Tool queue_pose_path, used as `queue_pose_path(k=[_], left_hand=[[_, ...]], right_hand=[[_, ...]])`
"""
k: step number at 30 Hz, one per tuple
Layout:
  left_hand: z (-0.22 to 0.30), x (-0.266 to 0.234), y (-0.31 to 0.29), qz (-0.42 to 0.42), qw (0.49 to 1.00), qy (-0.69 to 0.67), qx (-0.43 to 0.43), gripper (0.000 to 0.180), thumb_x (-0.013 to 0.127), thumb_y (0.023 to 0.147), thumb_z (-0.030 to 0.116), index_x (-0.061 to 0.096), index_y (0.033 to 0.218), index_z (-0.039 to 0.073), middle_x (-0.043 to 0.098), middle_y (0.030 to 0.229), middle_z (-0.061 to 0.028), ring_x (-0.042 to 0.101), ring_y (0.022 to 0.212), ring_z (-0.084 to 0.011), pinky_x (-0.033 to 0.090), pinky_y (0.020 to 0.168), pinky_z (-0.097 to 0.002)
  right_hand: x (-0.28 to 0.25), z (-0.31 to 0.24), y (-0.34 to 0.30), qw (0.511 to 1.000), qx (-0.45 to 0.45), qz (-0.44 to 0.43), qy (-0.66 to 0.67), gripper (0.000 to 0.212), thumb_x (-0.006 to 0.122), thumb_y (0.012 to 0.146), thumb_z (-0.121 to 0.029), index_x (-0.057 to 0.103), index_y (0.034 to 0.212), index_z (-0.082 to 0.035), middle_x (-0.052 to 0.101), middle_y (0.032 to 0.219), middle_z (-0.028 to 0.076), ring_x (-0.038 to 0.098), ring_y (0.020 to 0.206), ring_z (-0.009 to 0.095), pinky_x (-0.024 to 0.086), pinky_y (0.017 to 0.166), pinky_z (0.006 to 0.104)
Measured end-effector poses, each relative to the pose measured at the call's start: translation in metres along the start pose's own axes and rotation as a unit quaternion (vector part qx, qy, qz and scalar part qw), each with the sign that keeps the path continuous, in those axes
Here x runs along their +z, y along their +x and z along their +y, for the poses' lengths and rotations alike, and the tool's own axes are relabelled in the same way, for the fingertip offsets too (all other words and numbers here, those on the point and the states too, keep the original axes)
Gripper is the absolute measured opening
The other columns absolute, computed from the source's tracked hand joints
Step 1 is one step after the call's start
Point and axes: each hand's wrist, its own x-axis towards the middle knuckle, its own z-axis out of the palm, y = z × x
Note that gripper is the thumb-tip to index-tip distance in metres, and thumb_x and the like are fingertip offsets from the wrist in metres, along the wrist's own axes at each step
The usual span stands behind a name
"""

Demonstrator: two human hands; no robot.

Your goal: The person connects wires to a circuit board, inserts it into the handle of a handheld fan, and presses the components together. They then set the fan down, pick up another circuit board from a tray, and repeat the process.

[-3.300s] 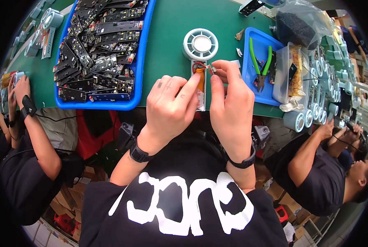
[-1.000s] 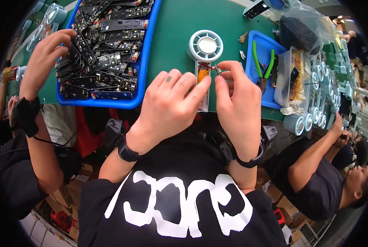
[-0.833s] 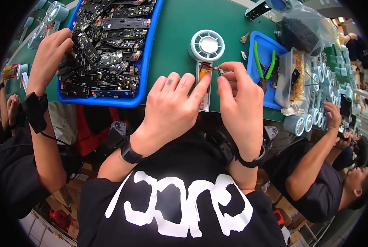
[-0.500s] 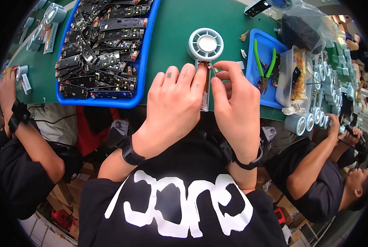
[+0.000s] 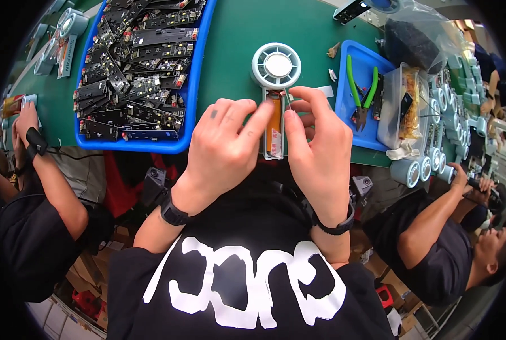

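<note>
A small white handheld fan (image 5: 275, 68) lies on the green table (image 5: 236, 51), round head away from me, handle toward me. The handle is open and shows an orange battery (image 5: 273, 127) inside. My left hand (image 5: 224, 147) rests against the handle's left side, its fingertips on the battery. Against the right side is my right hand (image 5: 318, 147), with fingers pinching thin wires near the handle's top.
A blue tray (image 5: 190, 102) of dark circuit boards sits at the left. To the right, a smaller blue tray (image 5: 346, 113) holds green-handled pliers (image 5: 362, 93), beside a clear box and white fan parts. Other people work at both sides.
The person on the left has pulled their hand back from the circuit-board tray. My hands have stayed on the fan handle, with fingers shifting slightly over the battery.
</note>
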Motion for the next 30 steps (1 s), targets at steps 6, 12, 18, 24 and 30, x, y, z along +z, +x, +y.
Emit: queue_pose_path(k=[6,12,18,24,30], left_hand=[[0.016,-0.001,0.008,-0.058,0.996,0.061,-0.024,0.056,0.063,0.071,-0.005,0.064,0.126,0.003,0.057,0.102,-0.0117,0.057,0.088,-0.0289,0.048,0.075,-0.0387],[0.01,0.002,0.003,-0.027,0.997,0.067,-0.019,0.039,0.065,0.082,0.009,0.064,0.121,0.003,0.055,0.094,-0.0061,0.055,0.081,-0.0224,0.045,0.07,-0.034],[0.01,0.003,0.006,-0.043,0.998,0.002,-0.044,0.044,0.061,0.08,-0.001,0.061,0.124,-0.002,0.06,0.105,-0.0146,0.061,0.092,-0.0314,0.052,0.078,-0.0409],[0.02,0.002,-0.016,0.029,0.953,-0.267,-0.14,0.053,0.055,0.075,-0.01,0.057,0.128,-0.006,0.061,0.119,-0.0258,0.063,0.107,-0.0428,0.053,0.092,-0.0463],[0.015,0.005,-0.019,0.021,0.96,-0.248,-0.126,0.048,0.053,0.073,-0.011,0.061,0.12,-0.008,0.065,0.117,-0.0277,0.063,0.109,-0.0451,0.054,0.093,-0.0465]], right_hand=[[0.001,0.002,-0.004,1.0,0.002,0.019,-0.004,0.022,0.061,0.091,-0.002,0.06,0.113,0.002,0.069,0.09,0.018,0.069,0.071,0.029,0.054,0.063,0.0388],[0.006,0.007,-0.007,1.0,-0.011,0.027,-0.011,0.023,0.065,0.089,-0.003,0.063,0.112,0.001,0.069,0.094,0.015,0.069,0.073,0.024,0.054,0.063,0.0334],[0.017,0.017,-0.004,0.993,-0.076,0.072,-0.059,0.024,0.067,0.087,-0.002,0.064,0.111,-0.001,0.067,0.098,0.014,0.067,0.072,0.022,0.052,0.061,0.0324],[0.032,0.01,-0.011,0.973,-0.131,0.147,-0.124,0.026,0.069,0.085,-0.002,0.064,0.11,-0.001,0.061,0.095,0.017,0.063,0.079,0.032,0.051,0.067,0.0394],[0.043,0.01,-0.022,0.969,-0.104,0.173,-0.143,0.025,0.068,0.084,0.0,0.064,0.109,-0.002,0.057,0.093,0.018,0.06,0.083,0.037,0.049,0.071,0.044]])
